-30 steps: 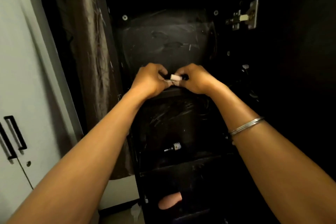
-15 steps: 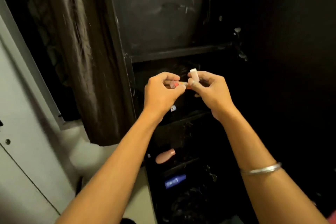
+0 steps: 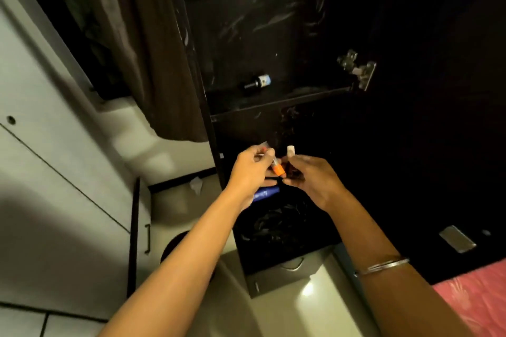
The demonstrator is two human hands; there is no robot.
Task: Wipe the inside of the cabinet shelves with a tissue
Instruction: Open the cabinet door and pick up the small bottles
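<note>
The left hand [image 3: 250, 169] grips an orange-capped tube [image 3: 277, 167] and the right hand [image 3: 312, 178] pinches a small white cap [image 3: 290, 150]. Set both aside outside the cabinet shelf [image 3: 273, 107], freeing the fingers to fetch a tissue.

The left hand [image 3: 250, 169] covered most of the orange-tipped item [image 3: 278, 169]; the blue tube [image 3: 267, 194] was half hidden; the cabinet's [image 3: 273, 107] right side was too dark.

Head view, facing down, close above cabinet [image 3: 273, 107]
</note>
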